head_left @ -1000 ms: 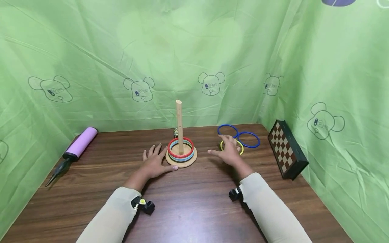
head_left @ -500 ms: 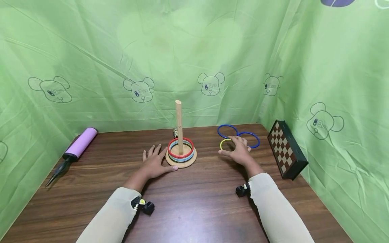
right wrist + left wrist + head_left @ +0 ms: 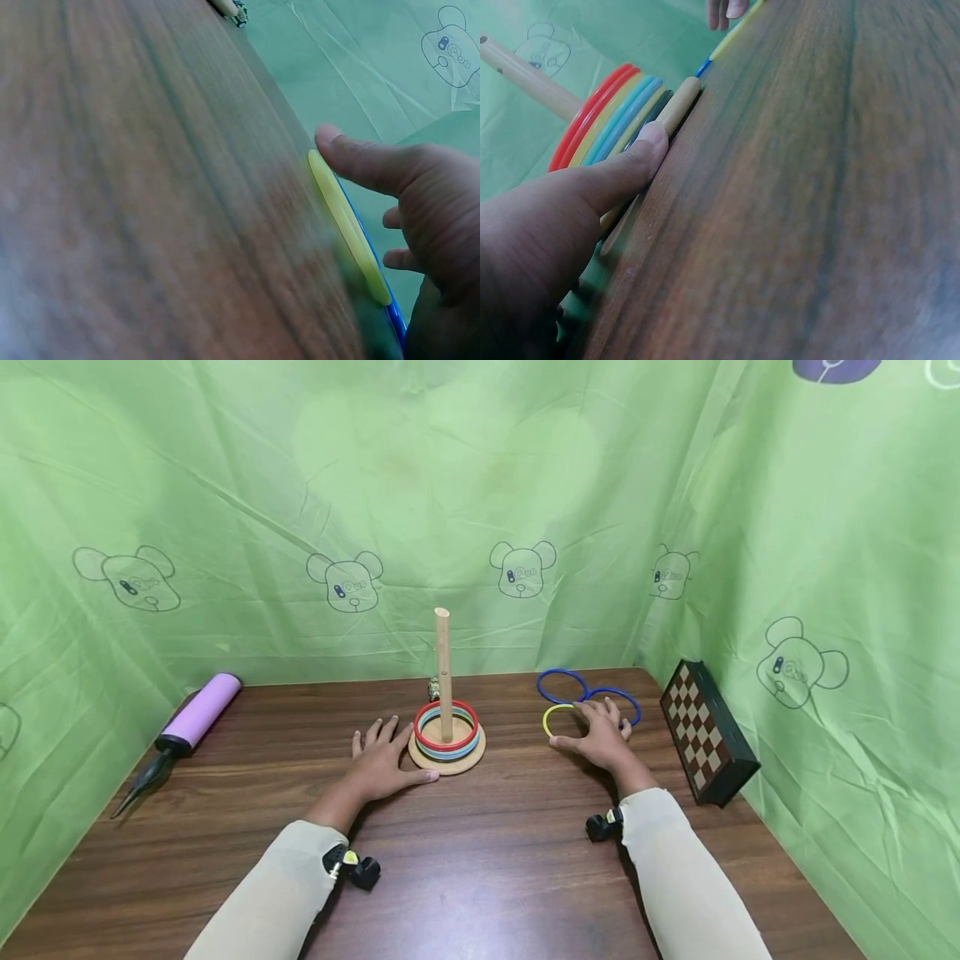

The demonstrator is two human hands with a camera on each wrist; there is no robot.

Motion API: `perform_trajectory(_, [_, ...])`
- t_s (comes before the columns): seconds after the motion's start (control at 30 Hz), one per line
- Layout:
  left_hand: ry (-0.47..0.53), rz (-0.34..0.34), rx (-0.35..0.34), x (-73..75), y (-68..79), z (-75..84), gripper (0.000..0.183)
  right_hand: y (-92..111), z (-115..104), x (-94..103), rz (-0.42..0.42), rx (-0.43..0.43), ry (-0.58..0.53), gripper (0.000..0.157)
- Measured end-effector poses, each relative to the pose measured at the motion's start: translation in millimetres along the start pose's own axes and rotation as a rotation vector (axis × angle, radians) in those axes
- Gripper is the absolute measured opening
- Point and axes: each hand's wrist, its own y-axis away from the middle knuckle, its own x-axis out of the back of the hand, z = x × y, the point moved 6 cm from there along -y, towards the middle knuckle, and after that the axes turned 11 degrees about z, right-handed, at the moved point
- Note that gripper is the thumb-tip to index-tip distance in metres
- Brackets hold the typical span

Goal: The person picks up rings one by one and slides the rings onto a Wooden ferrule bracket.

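Observation:
A round wooden base (image 3: 467, 768) carries an upright peg (image 3: 443, 664) with several stacked rings around it, a red ring (image 3: 592, 112) on top. My left hand (image 3: 377, 770) rests at the base's left side, fingers spread, its thumb (image 3: 646, 150) against the base's edge. Over to the right, a yellow ring (image 3: 548, 718) lies flat on the table. Above it hovers my right hand (image 3: 604, 745), thumb by the ring's near edge and fingers over its right part, which they hide. Whether the thumb touches the ring, I cannot tell. Two blue rings (image 3: 561, 672) lie just behind.
A purple hand pump (image 3: 201, 710) with a black nozzle lies at the left. Against the right-hand curtain leans a chessboard box (image 3: 701, 731). A small patterned object (image 3: 433, 688) sits behind the peg. Green curtain (image 3: 435, 485) borders the wooden table (image 3: 480, 877).
My right hand has shifted right and slightly nearer to me over the yellow ring, uncovering its left part. My left hand has stayed at the base.

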Motion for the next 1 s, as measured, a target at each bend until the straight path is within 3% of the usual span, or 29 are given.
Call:
perform_trajectory(0.63, [0.001,-0.003,0.005,0.0,-0.8,-0.7,0.119,-0.7,1.8,-0.5,-0.007,0.014,-0.015,0.086])
perform_trajectory(1.0, [0.046,0.016,-0.015,-4.4,-0.5,-2.9,0.125,0.7,3.6,-1.6,0.027,-0.006,-0.066,0.085])
